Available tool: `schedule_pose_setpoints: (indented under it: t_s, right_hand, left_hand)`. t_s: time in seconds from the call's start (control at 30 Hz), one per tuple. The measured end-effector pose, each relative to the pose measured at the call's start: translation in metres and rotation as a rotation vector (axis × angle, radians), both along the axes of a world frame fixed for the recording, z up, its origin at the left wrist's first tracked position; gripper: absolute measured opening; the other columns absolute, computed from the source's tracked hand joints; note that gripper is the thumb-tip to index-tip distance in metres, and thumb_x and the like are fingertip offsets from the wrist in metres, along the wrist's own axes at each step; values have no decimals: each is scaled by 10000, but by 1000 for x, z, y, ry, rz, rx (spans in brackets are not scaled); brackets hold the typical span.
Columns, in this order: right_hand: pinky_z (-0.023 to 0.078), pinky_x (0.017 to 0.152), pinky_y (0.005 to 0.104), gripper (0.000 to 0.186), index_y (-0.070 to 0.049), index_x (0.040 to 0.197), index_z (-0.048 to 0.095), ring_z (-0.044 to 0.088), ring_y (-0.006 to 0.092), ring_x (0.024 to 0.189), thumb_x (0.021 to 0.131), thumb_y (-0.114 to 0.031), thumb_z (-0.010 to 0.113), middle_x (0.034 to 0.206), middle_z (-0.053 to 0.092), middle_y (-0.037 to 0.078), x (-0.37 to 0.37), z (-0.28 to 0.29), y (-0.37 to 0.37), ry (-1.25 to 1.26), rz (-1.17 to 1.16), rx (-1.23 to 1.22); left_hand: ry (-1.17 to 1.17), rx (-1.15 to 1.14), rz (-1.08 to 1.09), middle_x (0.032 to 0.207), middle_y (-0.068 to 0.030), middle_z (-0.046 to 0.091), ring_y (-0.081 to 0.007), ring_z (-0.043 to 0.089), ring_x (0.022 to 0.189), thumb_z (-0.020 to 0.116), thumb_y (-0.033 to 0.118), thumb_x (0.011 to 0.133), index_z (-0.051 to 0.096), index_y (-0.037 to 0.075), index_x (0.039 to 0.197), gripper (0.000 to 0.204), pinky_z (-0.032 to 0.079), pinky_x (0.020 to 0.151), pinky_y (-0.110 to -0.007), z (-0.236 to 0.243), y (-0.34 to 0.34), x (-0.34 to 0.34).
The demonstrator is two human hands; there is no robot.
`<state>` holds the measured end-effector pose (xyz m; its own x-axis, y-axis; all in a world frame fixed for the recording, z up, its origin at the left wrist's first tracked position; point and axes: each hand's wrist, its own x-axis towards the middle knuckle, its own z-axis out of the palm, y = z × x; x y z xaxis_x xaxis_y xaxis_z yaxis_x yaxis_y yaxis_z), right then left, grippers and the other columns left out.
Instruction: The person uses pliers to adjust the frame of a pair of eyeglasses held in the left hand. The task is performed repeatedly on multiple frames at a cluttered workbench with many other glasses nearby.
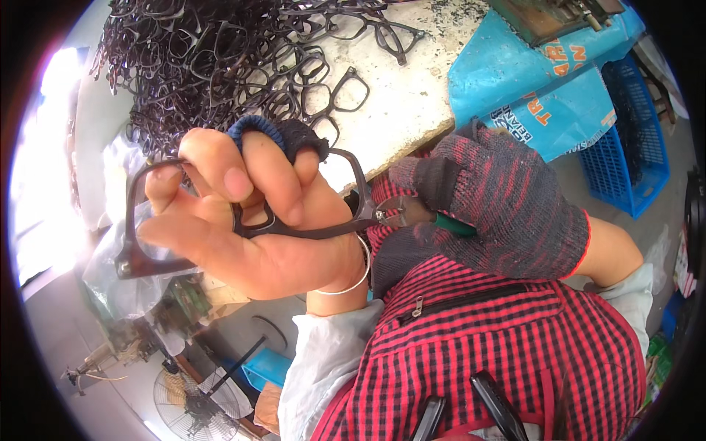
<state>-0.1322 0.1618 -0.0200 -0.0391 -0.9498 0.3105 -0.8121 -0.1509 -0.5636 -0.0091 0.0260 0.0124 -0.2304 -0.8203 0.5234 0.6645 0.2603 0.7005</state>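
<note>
- Left hand (243, 213) clamped on dark glasses frame (140, 220), fingers curled through the lens openings, thumb under; frame raised close to the face, presumably for a steady look at the hinge corner.
- Blue-black fabric sleeve (283, 132) on one left finger, likely as guard against edges.
- Thin bangle (353, 279) at left wrist.
- Right hand (500, 206) in red-black knit glove, clenched round small cutters (401, 213) with green handle; metal tips touching the frame's right end.
- Frame held level between both hands, right end turned toward the tool, so the tips reach the corner.
- Pile of frames (220, 59) heaped on worktop (412, 95) beyond the hands, a few loose ones spread at its edge, within reach.
- Blue bag (544, 95) lying at worktop's right end, blue crate (632, 147) just beside it.
- Clear plastic bag (118, 272) hanging below left hand, contents unclear.
- Fan (195, 404) on floor lower left.
- Red checked shirt (515, 353) filling lower frame.
</note>
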Motion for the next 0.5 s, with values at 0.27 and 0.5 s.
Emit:
schedule_pose_setpoints:
  t_s: [0.27,0.5]
  right_hand:
    - [512,737,390,364,-104,1126,667,658,296,846,812,-275,735,916,675,120,-13,-5,-2,-274,122,237]
    - [508,690,297,253,-53,1095,674,661,126,778,874,-172,709,874,700,45,-65,40,2,-906,306,993]
  left_hand:
    - [-107,113,-3,966,-107,559,-157,552,712,455,445,1040,474,66,1161,398,472,606,-244,-14,-3,3]
    - [-777,-1517,409,1134,-131,548,-281,555,1067,708,487,823,500,237,1335,607,351,1072,-522,-27,-43,39]
